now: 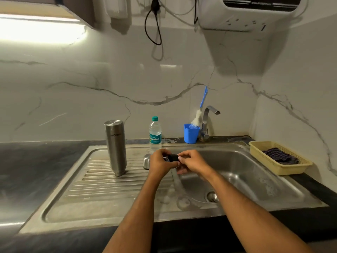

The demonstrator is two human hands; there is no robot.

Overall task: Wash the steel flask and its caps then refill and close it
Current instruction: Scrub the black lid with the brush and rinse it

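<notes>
dark counter (36, 161), blue cup (190, 134) holding a blue-handled brush (200, 110) beside the tap (207, 121), yellow basket (284, 168) with a checked cloth (279, 155) at right, black cable (155, 24) on the wall.

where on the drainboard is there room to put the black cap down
Free: the ribbed drainboard in front of the steel flask and left of the left hand. Crowded: the back edge, with the steel cap, water bottle and blue cup.
</notes>
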